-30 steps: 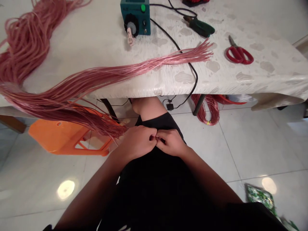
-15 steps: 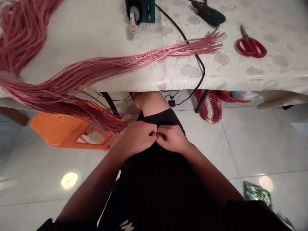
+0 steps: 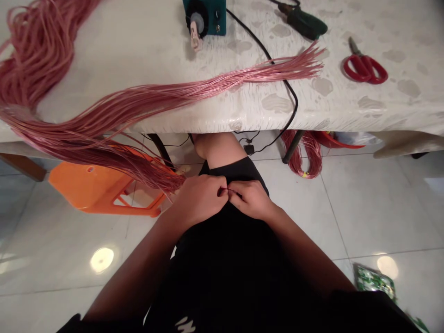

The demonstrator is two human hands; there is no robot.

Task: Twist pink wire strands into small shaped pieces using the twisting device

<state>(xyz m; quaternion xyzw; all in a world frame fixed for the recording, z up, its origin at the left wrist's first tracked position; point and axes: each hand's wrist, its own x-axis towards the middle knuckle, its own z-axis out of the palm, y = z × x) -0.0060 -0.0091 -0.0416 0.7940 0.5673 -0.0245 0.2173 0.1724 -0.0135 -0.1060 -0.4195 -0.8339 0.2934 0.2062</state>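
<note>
My left hand [image 3: 203, 198] and my right hand [image 3: 250, 199] meet over my lap, both closed, knuckles up. Between their pinched fingertips a thin dark strand [image 3: 227, 188] just shows, and both hands grip it. A thick bundle of thin pink cords [image 3: 114, 104] lies along the table; part of it hangs over the edge and runs down to my left hand. Its lower end is hidden by that hand, so I cannot tell whether those cords are gripped.
On the table [image 3: 138, 51] are scissors [image 3: 364, 69], a green-handled tool [image 3: 305, 23], a teal device [image 3: 217, 18] with a black cable [image 3: 294, 104], and more pink cord [image 3: 38, 51]. Below stand an orange stool [image 3: 90, 185] and a tied pink coil [image 3: 308, 162].
The fingers of my right hand have shifted slightly, and the thin strand between the fingertips shows more plainly. The whole view has moved a little; the things on the table lie as before.
</note>
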